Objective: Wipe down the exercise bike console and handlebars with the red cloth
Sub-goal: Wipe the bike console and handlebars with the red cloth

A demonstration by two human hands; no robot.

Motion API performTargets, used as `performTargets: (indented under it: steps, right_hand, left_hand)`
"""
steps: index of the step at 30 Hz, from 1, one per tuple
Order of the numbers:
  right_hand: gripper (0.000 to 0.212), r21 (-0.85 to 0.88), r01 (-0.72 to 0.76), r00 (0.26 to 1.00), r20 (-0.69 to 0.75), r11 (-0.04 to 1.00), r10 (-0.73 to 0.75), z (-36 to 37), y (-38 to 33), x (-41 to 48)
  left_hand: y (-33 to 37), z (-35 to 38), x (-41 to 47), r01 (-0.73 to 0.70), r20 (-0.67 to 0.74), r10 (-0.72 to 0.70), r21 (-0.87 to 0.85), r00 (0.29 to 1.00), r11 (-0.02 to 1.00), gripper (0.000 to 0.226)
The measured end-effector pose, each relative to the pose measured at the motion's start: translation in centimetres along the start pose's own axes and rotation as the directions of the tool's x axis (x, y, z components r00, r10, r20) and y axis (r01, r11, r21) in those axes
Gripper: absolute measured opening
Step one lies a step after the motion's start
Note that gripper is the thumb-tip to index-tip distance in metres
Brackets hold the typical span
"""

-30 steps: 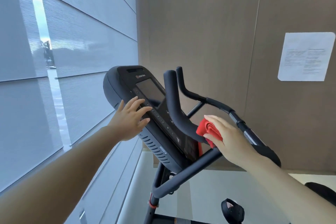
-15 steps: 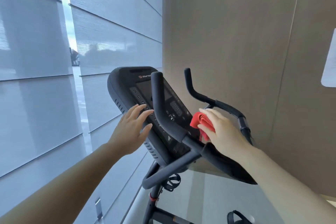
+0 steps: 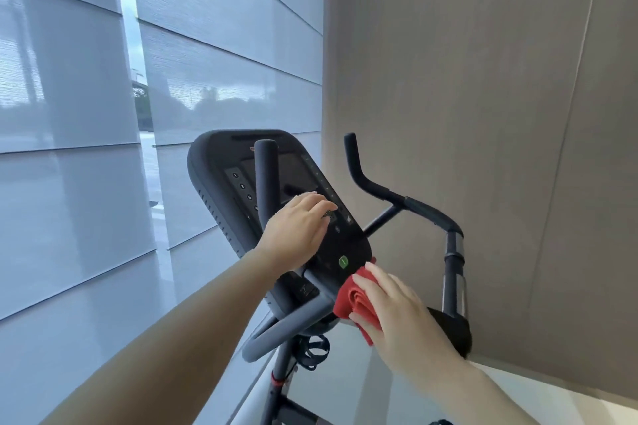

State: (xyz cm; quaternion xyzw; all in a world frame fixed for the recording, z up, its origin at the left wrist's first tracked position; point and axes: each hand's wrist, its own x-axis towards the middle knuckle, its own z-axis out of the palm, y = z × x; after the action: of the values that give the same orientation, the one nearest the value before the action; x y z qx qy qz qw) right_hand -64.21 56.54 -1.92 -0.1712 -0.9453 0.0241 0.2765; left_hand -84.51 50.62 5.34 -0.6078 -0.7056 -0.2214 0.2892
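Note:
The black exercise bike console (image 3: 221,183) stands ahead of me, tilted, with a dark screen and a green button near its lower end. My left hand (image 3: 297,235) rests on the console face with fingers laid over the buttons. The bunched red cloth (image 3: 355,302) is pressed against the console's lower right corner, gripped by my right hand (image 3: 404,317). The left handlebar horn (image 3: 264,179) rises in front of the screen. The right handlebar (image 3: 407,203) curves away toward the wall.
Large windows with pale roller blinds (image 3: 224,45) fill the left side. A beige panelled wall (image 3: 483,97) stands close behind the right handlebar. The bike's stem (image 3: 279,386) and a bottle cage drop below the bars, over a light floor.
My view swung left and closer to the console. The left hand slid from the console's left edge onto its face. The right hand carried the cloth from the handlebar down to the console's lower corner.

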Motion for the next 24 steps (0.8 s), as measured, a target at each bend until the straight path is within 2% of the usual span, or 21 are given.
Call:
performTargets:
  steps: [2, 5, 8, 12, 16, 18, 22, 24]
  right_hand:
    - [0.058, 0.035, -0.051, 0.999, -0.012, 0.998, 0.052, 0.0, -0.4, 0.6]
    - [0.075, 0.065, -0.107, 0.994, -0.009, 0.992, 0.108, 0.1, -0.7, 1.3]
    - [0.068, 0.096, -0.093, 0.995, -0.02, 0.991, 0.096, 0.2, -0.4, 0.9]
    - [0.06, 0.08, -0.002, 0.987, -0.161, 0.997, 0.015, 0.7, -0.1, -0.4]
    - [0.063, 0.157, -0.131, 0.986, -0.087, 0.979, 0.146, 0.6, -0.5, 1.5]
    - [0.062, 0.124, -0.166, 0.981, -0.078, 0.978, 0.177, 0.2, -0.9, 2.1]
    - [0.039, 0.077, -0.063, 0.984, -0.162, 0.995, 0.075, 0.3, -1.2, -0.4]
    - [0.038, 0.051, -0.047, 0.978, -0.2, 0.998, 0.056, 0.3, -1.4, -1.0]
  left_hand:
    - [-0.1, 0.8, 0.6, 0.019, 0.04, -0.019, -0.008, 0.999, 1.0, 0.033]
    - [-0.7, 1.6, 0.8, 0.002, 0.058, 0.0, -0.022, 0.998, 1.0, 0.032]
    - [-0.9, 1.5, 0.7, -0.017, 0.06, 0.018, -0.02, 0.998, 1.0, 0.033]
    - [-0.6, 1.3, 0.7, -0.01, 0.12, 0.009, 0.004, 0.993, 1.0, 0.036]
    - [-0.7, 1.4, 0.6, 0.005, 0.181, -0.013, 0.046, 0.983, 0.999, 0.038]
    - [-0.5, 1.2, 0.6, 0.0, 0.215, -0.016, 0.074, 0.976, 0.997, 0.04]
    - [-0.4, 1.3, 0.4, -0.016, 0.172, 0.004, 0.071, 0.985, 0.997, 0.048]
    - [-0.6, 1.4, 0.5, -0.031, 0.162, 0.022, 0.055, 0.986, 0.998, 0.049]
